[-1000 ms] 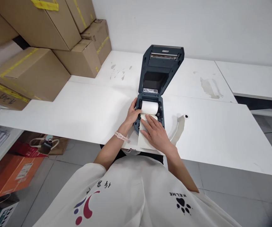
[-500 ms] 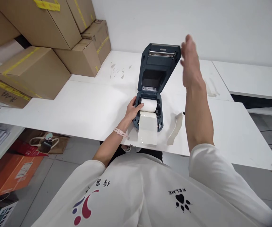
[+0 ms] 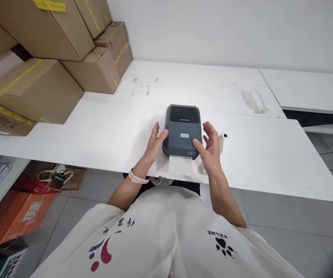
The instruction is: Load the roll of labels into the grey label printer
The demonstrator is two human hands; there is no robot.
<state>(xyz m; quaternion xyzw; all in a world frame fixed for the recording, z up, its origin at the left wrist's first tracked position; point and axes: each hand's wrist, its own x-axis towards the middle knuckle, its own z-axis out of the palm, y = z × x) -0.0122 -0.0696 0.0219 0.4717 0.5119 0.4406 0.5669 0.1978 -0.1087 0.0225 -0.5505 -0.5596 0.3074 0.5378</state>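
Note:
A dark grey label printer (image 3: pixel 183 133) sits near the front edge of the white table, its lid down. White label paper (image 3: pixel 180 165) comes out of its front and lies toward the table edge. My left hand (image 3: pixel 153 146) is at the printer's left side, fingers apart, thumb by the lid's edge. On the other side is my right hand (image 3: pixel 210 148), its fingers spread and its thumb at the lid's right front corner. Partly behind the right hand lies a curled strip of paper (image 3: pixel 222 142). The label roll inside is hidden under the lid.
Cardboard boxes (image 3: pixel 36 88) with yellow tape are stacked on the left of the white table (image 3: pixel 120 131). A white wall (image 3: pixel 207 31) stands behind. Below on the left are an orange box (image 3: pixel 18 216) and a bag (image 3: pixel 58 177). Marks (image 3: pixel 254 101) show at the table's right rear.
The printer's lid has swung down and now covers the paper roll. My right hand came down from beside the raised lid to the printer's right side. My left hand left the roll.

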